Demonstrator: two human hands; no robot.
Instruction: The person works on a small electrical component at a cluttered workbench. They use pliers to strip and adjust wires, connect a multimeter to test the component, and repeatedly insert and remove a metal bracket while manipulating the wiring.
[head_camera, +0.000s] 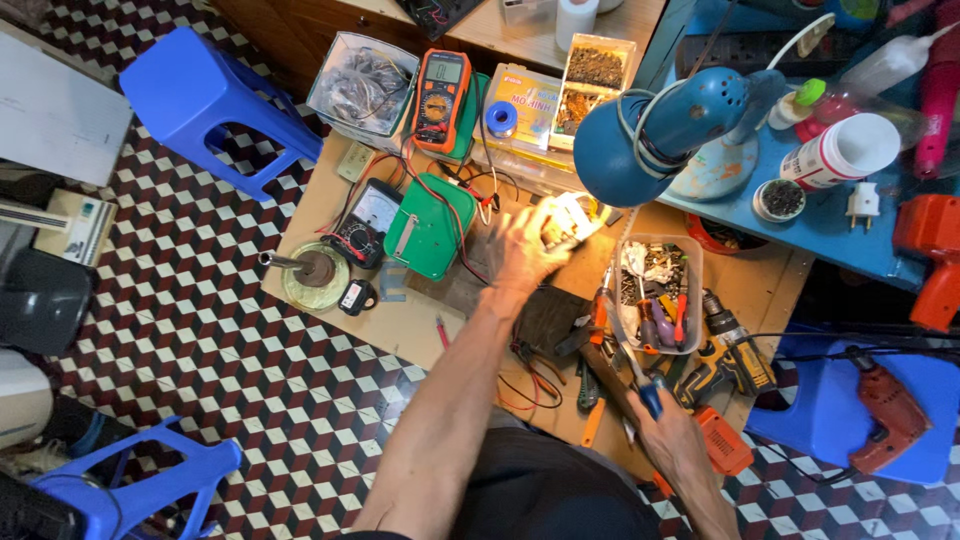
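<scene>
Your left hand is stretched out over the middle of the bench, fingers curled round a small boxy part, pale w/ yellowish bits, lit hard by the blue desk lamp right above it. The glare washes out detail, so you can't tell exactly what the part is, but it looks like a small electrical module. The hand is closed on it from the left side, w/ the thumb side hidden.

Your right hand is low at the near edge of the bench, wrapped shut round a blue-handled tool, prob. a screwdriver; the shaft runs up and away twd the clear plastic tray of small tools and bits.

Handling, as a judgement: the part looks light and rigid, w/ likely fragile leads or thin edges. Hold it by the body and the flat sides, not by any wires or tabs. The tool looks stiff, w/ a grippy handle; the full-fist hold suits it.

Around you: a green plastic box just left of the left hand, an analog meter beyond that, and an orange digital multimeter further up, w/ red and black leads trailing across. A yellow-black cordless drill lies just right of the tray, near the right hand. Blue plastic stools stand on the checkered floor.
</scene>
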